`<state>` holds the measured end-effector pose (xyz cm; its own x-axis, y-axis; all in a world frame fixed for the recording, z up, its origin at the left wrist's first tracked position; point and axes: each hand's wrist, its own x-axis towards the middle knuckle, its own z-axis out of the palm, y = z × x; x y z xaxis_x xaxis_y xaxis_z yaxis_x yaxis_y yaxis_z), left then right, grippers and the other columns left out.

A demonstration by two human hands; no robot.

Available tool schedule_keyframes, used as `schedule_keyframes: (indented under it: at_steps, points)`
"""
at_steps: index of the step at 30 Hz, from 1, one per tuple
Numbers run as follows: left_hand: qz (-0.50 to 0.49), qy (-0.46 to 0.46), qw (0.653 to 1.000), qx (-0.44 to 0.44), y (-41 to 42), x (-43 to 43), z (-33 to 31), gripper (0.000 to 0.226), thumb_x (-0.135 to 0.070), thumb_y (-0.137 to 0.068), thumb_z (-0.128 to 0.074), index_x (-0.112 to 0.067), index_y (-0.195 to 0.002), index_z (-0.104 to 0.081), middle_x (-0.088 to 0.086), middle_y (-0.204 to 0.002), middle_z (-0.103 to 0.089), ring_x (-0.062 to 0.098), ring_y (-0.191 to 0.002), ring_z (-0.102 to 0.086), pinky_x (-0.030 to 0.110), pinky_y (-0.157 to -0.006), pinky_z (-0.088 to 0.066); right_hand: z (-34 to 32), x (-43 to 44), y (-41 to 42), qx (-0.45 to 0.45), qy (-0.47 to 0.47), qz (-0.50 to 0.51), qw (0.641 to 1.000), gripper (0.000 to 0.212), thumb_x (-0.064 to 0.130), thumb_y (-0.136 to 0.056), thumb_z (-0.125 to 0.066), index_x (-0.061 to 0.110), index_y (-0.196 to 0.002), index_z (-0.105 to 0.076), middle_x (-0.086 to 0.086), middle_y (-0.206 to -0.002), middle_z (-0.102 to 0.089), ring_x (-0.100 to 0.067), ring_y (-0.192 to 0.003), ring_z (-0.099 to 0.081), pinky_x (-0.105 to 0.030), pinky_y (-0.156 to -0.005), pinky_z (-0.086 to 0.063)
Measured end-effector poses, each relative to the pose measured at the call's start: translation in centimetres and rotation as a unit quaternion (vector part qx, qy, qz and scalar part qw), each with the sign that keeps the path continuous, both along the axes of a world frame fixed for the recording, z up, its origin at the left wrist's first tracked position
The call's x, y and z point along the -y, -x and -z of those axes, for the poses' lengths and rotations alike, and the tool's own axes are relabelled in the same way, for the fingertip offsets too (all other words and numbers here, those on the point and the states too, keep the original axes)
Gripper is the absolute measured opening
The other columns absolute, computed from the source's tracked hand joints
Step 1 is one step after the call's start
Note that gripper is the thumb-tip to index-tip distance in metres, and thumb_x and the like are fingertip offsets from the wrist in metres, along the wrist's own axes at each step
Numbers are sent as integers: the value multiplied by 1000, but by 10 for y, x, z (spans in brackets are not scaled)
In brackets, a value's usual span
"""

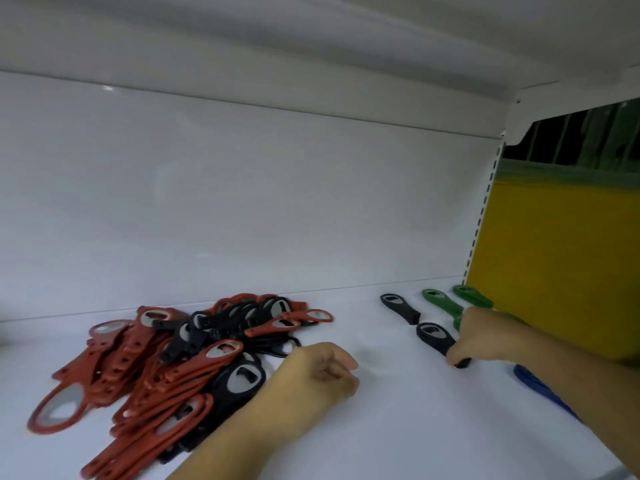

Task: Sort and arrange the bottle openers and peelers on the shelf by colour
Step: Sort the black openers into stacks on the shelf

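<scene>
While my right hand (pixel 474 337) pinches the handle end of a black bottle opener (pixel 434 336), fingers curled round that tip, the opener lies flat on the white shelf (pixel 398 410) with its metal head pointing toward the back wall. I hold it by the very end, I think, so that I can steer its angle to match the other black opener (pixel 400 308) just behind it. The two lie near each other, apart and roughly parallel. Just to their right, two green openers (pixel 445 304) lie the same way, close to the yellow side panel (pixel 554 271). A row per colour seems to be forming at this end of the shelf, well apart from the unsorted stock.

My left hand (pixel 322 370) sits low over the shelf beside the mixed pile (pixel 173 362) of red and black openers, fingers curled into a loose fist with nothing showing in it. I judge it is placed there because the pile is where the next piece comes from. That pile is a tangle of red and black handles crossing one another, so most of the sorting is not yet done. I cannot pick out any peelers from here. Something blue (pixel 540 389) lies under my right forearm near the shelf's front edge; what it is I cannot tell.
</scene>
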<state>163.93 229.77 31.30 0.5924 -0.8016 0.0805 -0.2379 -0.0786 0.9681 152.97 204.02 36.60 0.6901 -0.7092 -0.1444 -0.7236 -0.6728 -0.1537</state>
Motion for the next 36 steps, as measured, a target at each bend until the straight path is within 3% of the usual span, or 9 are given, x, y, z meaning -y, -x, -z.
schedule_keyframes:
  at_steps: [3,6,12,19,23,27,30,33,36]
  points:
    - [2,-9,1000,26,-2,-2,0,10,-22,-76,-65,-29,-70,-68,-5,-77,-69,31,-89,-68,46,-87,-51,2,3,-8,-11,81,-19,996,47,56,-69,-70,14,-60,-51,6,-66,-56,-7,-60,-54,-21,-51,-38]
    - [0,-15,999,41,-2,-1,1,14,-21,-78,-61,-29,-69,-66,-3,-78,-69,26,-81,-66,46,-82,-53,1,-3,-22,31,133,-46,990,56,60,-81,-58,18,-49,-39,4,-48,-43,-12,-46,-43,-27,-50,-31]
    - [-43,-17,997,67,-6,-1,1,19,-21,-78,-56,-32,-65,-64,-6,-62,-64,22,-71,-67,43,-76,-56,33,-72,-78,133,-86,-174,972,43,38,-83,-64,17,-52,-42,3,-49,-37,-12,-47,-36,-26,-47,-28]
    - [-35,-81,986,142,-11,-6,-3,20,-18,-86,-57,-28,-68,-59,-12,-53,-53,3,-49,-47,21,-54,-43,62,-101,-130,230,-14,-181,956,34,37,-85,-56,16,-60,-52,0,-60,-54,-16,-59,-47,-27,-54,-36]
    - [-96,-106,960,240,-19,-8,-5,20,-19,-85,-57,-25,-66,-56,-10,-50,-50,4,-46,-42,20,-50,-36,62,-103,-126,253,-86,-261,928,10,41,-79,-64,33,-82,-68,14,-85,-63,-6,-79,-58,-24,-67,-44]
    - [-324,59,937,115,-33,-18,-21,27,-15,-91,-49,-9,-65,-51,-1,-50,-45,12,-45,-35,21,-42,-30,67,-109,-134,231,-60,-355,904,40,69,-63,-57,38,-87,-62,18,-97,-53,-4,-102,-50,-27,-86,-45]
    - [-421,139,895,53,-43,-27,-31,30,-13,-94,-43,-2,-67,-48,5,-51,-44,14,-46,-38,18,-40,-32,71,-116,-134,189,-28,-376,907,61,73,-72,-55,38,-122,-53,15,-124,-44,-10,-124,-32,-32,-104,-31]
    - [-446,176,877,10,-45,-29,-34,30,-11,-96,-41,-4,-67,-47,5,-52,-41,12,-43,-37,17,-39,-35,70,-118,-132,205,-1,-383,901,57,68,-80,-52,38,-128,-48,14,-131,-40,-12,-127,-29,-31,-104,-28]
    - [-439,179,880,-14,-44,-27,-33,30,-10,-96,-41,-4,-67,-47,6,-52,-42,13,-43,-37,20,-40,-36,68,-116,-132,234,-8,-385,893,35,55,-87,-54,33,-113,-61,12,-118,-50,-14,-120,-38,-30,-97,-35]
